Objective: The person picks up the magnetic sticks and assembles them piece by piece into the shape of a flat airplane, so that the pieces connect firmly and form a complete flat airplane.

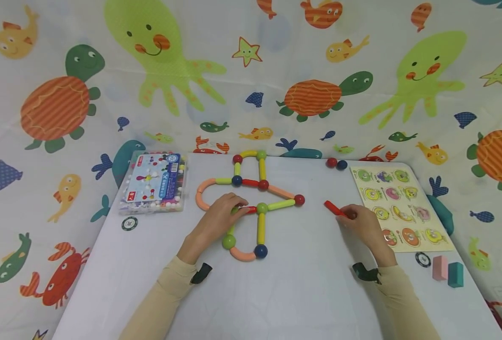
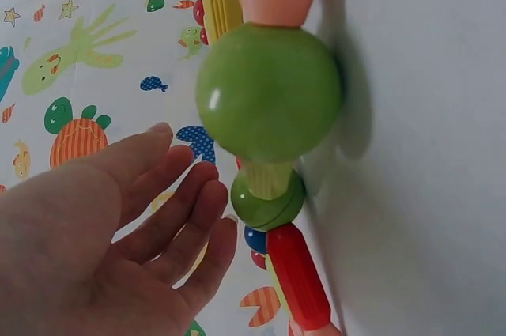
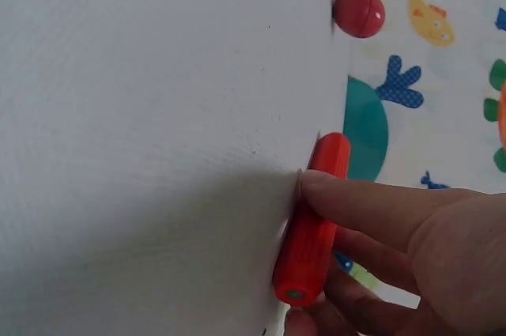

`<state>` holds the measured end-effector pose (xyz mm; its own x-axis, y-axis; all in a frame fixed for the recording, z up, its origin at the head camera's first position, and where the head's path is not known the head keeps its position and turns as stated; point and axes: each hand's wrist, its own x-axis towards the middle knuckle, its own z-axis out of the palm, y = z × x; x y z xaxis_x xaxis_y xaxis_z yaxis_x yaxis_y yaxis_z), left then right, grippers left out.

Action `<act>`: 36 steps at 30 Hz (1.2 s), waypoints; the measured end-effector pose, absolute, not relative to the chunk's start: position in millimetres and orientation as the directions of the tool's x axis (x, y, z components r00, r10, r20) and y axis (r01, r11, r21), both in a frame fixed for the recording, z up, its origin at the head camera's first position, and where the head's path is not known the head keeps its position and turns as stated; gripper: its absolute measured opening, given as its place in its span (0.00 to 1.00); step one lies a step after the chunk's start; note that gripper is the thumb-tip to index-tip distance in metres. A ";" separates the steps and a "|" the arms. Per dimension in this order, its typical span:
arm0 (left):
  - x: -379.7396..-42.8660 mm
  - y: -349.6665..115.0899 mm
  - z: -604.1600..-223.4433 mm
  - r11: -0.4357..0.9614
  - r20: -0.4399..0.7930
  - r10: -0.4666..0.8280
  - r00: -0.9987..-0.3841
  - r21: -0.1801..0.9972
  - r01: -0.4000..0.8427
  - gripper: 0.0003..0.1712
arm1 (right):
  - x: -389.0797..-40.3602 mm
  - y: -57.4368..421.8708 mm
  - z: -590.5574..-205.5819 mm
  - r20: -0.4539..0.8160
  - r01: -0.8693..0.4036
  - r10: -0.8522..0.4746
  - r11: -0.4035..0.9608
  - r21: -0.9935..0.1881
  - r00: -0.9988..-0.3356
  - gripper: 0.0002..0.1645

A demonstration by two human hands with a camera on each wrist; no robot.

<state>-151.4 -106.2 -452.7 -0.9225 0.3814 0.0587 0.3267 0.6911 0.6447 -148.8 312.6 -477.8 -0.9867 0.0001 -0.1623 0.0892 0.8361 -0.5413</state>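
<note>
A figure of magnetic sticks and balls lies flat on the table, with yellow, light green, salmon and red pieces. My left hand (image 1: pixel 223 215) is over its left side, by a green ball that it partly covers; a red stick (image 1: pixel 247 210) runs from there to another green ball (image 1: pixel 261 207). In the left wrist view, the fingers are loosely bent beside the balls, with nothing gripped. Right of the figure, my right hand (image 1: pixel 363 224) pinches a loose red stick (image 3: pixel 304 245) between thumb and fingers, close to the tabletop.
At the back left stands a clear box (image 1: pixel 153 182) of pieces. A red ball (image 1: pixel 331 162) and a blue ball (image 1: pixel 342 165) sit at the back edge. On the right are a food-picture board (image 1: pixel 397 208), a round chip (image 1: pixel 422 259), a pink block (image 1: pixel 439 267) and a teal block (image 1: pixel 455 274).
</note>
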 end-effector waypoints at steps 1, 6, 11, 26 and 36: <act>-151.2 -106.6 -453.6 0.690 0.062 0.379 -0.923 0.645 0.327 0.13 | -148.4 312.5 -478.6 -0.147 0.081 0.002 0.842 -0.534 -0.989 0.17; -150.6 -108.0 -457.7 0.680 0.084 0.375 -0.923 0.653 0.335 0.12 | -146.1 313.3 -479.2 -0.088 0.038 -0.008 0.858 -0.511 -0.996 0.14; -150.2 -109.1 -459.9 0.675 0.098 0.374 -0.922 0.653 0.343 0.12 | -144.2 314.8 -477.8 -0.078 0.054 0.017 0.865 -0.498 -0.997 0.15; -153.3 -120.0 -462.5 0.658 0.088 0.330 -0.940 0.692 0.296 0.13 | -157.3 293.7 -446.4 0.242 -0.082 0.111 0.744 -0.663 -0.964 0.25; -154.3 -123.1 -465.3 0.663 0.089 0.327 -0.941 0.688 0.295 0.13 | -162.4 253.4 -456.2 0.072 -0.086 -0.051 0.730 -0.678 -0.996 0.22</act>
